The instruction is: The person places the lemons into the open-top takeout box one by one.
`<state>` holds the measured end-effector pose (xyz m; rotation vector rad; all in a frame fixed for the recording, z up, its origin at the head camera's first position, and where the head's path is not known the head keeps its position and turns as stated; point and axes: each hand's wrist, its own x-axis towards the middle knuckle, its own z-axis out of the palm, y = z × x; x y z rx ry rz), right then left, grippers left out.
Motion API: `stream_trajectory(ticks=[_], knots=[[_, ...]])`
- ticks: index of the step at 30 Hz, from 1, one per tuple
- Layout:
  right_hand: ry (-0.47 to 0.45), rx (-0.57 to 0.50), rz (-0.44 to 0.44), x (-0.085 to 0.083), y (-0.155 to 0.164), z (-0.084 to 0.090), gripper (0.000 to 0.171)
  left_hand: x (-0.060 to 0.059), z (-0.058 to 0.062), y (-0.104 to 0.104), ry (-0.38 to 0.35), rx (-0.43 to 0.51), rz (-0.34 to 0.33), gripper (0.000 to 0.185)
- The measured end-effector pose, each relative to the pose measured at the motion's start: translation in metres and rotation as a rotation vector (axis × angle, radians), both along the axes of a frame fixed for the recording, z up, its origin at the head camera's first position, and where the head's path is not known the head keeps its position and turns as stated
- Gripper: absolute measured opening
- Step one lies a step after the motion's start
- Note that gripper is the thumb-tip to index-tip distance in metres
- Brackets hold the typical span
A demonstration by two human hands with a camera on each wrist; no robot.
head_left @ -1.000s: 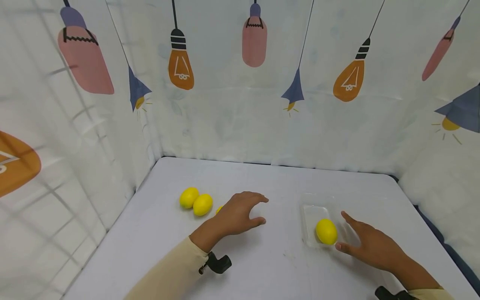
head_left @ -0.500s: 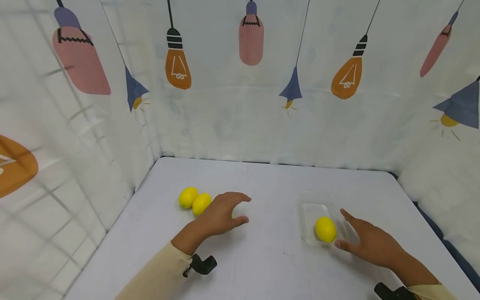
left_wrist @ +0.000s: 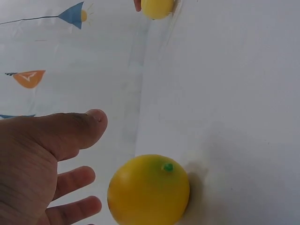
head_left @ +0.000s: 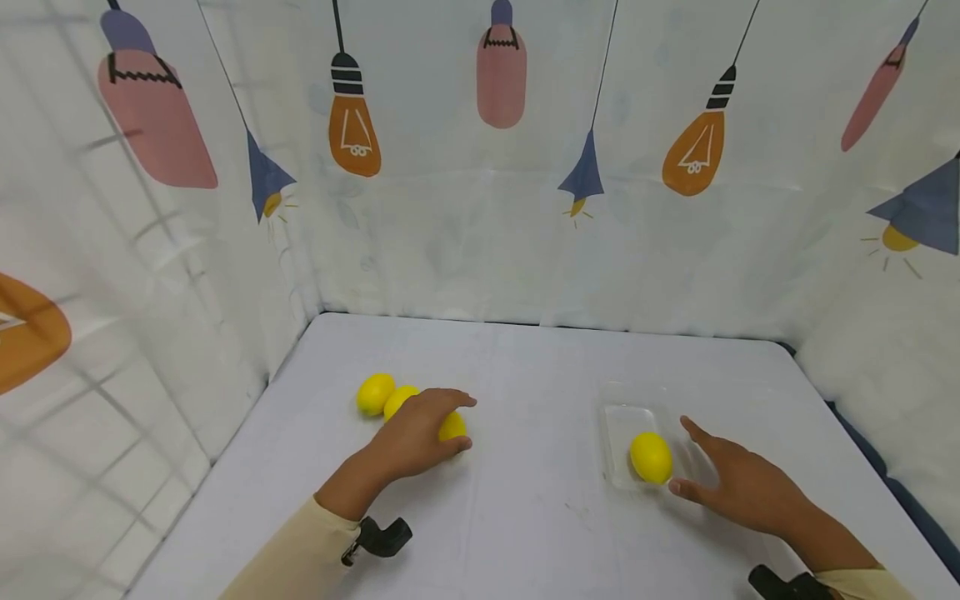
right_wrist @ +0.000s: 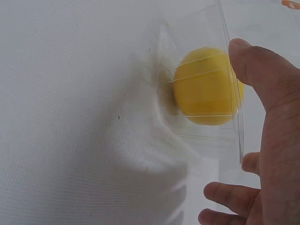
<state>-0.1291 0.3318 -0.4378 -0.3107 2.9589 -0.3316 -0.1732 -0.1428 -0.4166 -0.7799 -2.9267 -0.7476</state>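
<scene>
My left hand [head_left: 412,437] hovers over the lemon group at the left, thumb and fingers spread around one lemon [head_left: 452,426]. In the left wrist view this lemon [left_wrist: 149,190] shows a green stem tip, and a gap lies between it and the thumb. Two more lemons [head_left: 376,394] sit just beyond, one partly covered by the hand. To the right stands a clear plastic container [head_left: 624,423] with one lemon [head_left: 651,457] inside. Beside its right side is my right hand [head_left: 750,492], fingers loosely extended; in the right wrist view the thumb [right_wrist: 253,65] is right at the rim.
A white cloth covers the table [head_left: 525,517]. Behind it hangs a pale curtain [head_left: 465,250] printed with lamps and bulbs, and more of it closes off the left and right sides. Each wrist carries a black camera mount [head_left: 384,537].
My left hand has moved left and slightly down to the nearest lemon, which now shows between thumb and fingers. My right hand stays almost still by the container.
</scene>
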Motion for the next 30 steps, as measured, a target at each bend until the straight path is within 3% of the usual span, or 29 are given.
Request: stream_trajectory(ticks=[13,30], knots=[[-0.022,0.004,-0.004,0.001,0.003,-0.001,0.112,0.005,-0.009,-0.010,-0.038,-0.021,0.100,0.055],[-0.023,0.000,0.000,-0.001,0.003,-0.002,0.112,0.006,-0.025,-0.016,-0.033,-0.018,0.088,0.063]])
